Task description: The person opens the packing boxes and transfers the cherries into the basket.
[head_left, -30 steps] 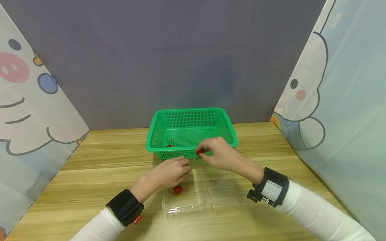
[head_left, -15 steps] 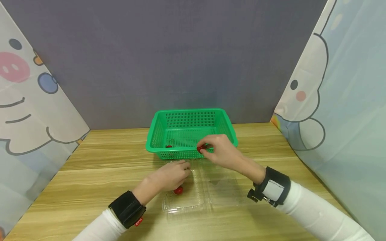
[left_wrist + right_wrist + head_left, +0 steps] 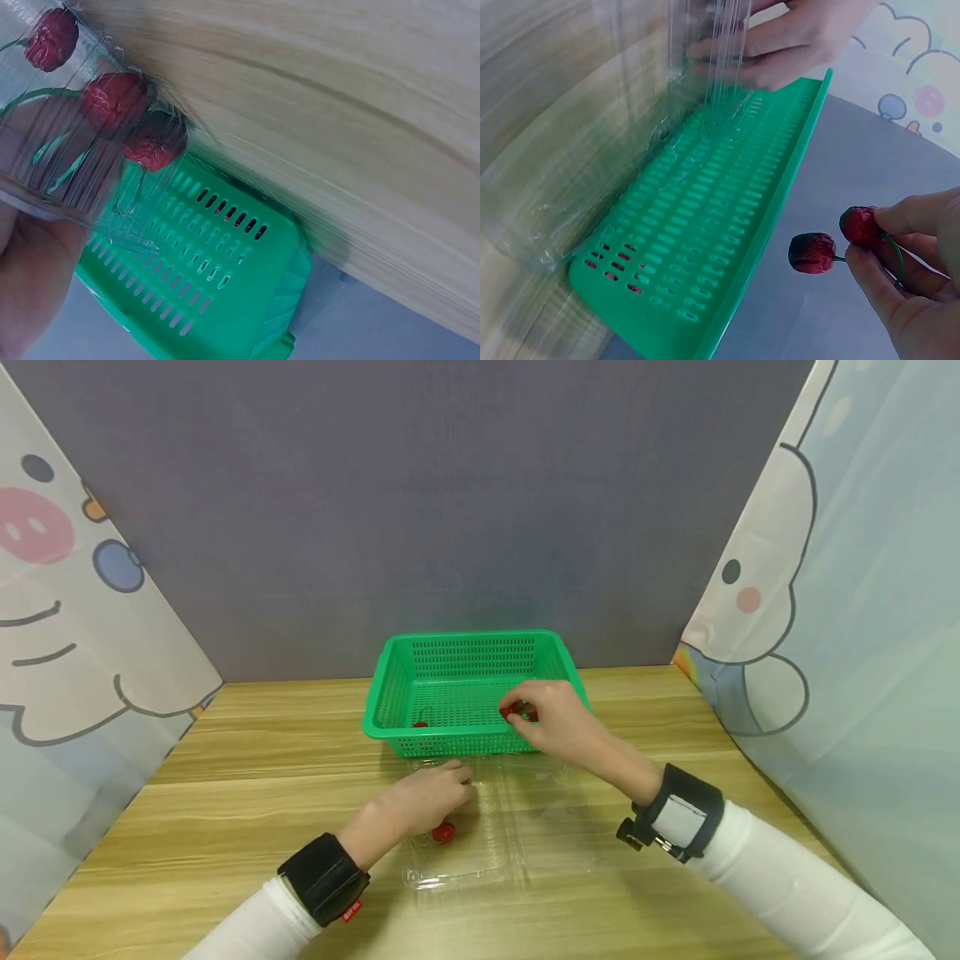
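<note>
My right hand (image 3: 558,714) is over the front right part of the green basket (image 3: 378,693). Its thumb and finger pinch a dark red cherry (image 3: 859,225); a second cherry (image 3: 812,253) hangs beside it on a green stem. My left hand (image 3: 427,795) reaches into a clear plastic box (image 3: 457,870) in front of the basket. Through the box wall, the left wrist view shows several cherries, among them one cherry (image 3: 115,100) near the fingers. Plastic blurs those fingertips, and I cannot tell whether they hold anything. Another cherry (image 3: 443,833) lies in the box below the left hand.
A cherry (image 3: 420,724) with its stem lies in the basket's front left corner. The box's clear lid (image 3: 562,839) is folded open to the right on the wooden table (image 3: 285,793). A grey panel (image 3: 480,510) stands behind, and printed cloth walls flank both sides.
My right hand has moved forward and slightly right, carrying the cherries from the basket's front rim to over its inside. The left hand has hardly shifted, staying at the box.
</note>
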`<action>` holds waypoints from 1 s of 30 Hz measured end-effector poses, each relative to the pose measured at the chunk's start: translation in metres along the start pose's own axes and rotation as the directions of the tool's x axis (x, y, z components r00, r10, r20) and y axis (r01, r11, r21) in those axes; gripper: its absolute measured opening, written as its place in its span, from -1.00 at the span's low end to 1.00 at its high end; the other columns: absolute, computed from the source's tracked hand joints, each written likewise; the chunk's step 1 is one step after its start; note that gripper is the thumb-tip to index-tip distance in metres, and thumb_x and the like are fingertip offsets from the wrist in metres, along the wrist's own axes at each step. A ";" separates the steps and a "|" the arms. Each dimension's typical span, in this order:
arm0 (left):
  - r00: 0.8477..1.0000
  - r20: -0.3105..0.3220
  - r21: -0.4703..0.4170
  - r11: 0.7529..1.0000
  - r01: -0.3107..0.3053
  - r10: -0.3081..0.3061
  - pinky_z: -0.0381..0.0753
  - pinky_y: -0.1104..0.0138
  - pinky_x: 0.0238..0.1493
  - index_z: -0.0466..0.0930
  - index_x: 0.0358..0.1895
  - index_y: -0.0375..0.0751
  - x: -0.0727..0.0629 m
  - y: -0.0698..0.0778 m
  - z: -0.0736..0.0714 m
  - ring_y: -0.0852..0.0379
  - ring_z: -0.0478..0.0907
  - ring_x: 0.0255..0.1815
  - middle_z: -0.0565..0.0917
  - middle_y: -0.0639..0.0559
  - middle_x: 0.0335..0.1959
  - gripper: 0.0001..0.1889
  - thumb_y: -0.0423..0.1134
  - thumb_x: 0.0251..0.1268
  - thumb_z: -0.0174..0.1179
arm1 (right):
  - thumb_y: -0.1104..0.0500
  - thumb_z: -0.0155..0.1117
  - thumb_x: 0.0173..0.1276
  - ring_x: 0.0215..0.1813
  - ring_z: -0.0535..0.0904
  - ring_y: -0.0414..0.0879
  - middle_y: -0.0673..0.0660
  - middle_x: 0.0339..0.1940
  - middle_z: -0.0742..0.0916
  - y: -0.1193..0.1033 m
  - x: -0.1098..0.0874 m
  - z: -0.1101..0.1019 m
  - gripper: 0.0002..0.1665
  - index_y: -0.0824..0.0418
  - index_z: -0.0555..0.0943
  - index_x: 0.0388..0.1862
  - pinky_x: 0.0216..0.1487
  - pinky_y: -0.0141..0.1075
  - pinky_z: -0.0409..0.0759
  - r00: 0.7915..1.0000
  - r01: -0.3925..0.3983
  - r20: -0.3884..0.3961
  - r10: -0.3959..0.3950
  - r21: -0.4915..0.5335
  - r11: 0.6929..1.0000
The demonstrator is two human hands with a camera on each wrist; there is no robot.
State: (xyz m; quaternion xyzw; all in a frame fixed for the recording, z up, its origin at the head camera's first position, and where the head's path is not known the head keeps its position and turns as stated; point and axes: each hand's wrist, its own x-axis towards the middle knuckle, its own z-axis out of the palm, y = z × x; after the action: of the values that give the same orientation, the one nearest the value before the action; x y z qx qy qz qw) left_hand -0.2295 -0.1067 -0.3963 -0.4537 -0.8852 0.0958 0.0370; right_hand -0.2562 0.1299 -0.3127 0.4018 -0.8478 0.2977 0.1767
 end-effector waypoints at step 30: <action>0.998 -0.067 -0.008 1.000 0.007 -0.007 0.66 0.33 0.07 0.75 -0.06 -0.16 -0.006 0.003 -0.002 0.01 0.59 0.11 0.65 -0.03 0.07 -0.75 -0.49 0.23 0.38 | 0.45 0.42 0.31 -0.19 0.76 -0.01 0.19 -0.19 0.79 0.026 0.005 -0.008 -0.86 0.33 0.76 -0.17 -0.13 -0.19 0.74 0.992 -0.113 0.041 0.117 -0.080 0.990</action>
State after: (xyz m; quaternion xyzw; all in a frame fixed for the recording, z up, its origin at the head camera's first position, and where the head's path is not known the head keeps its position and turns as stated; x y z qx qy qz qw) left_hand -0.2237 -0.1097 -0.3945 -0.4538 -0.8853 0.0770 0.0654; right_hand -0.2794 0.1452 -0.3128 0.3517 -0.8843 0.2648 0.1554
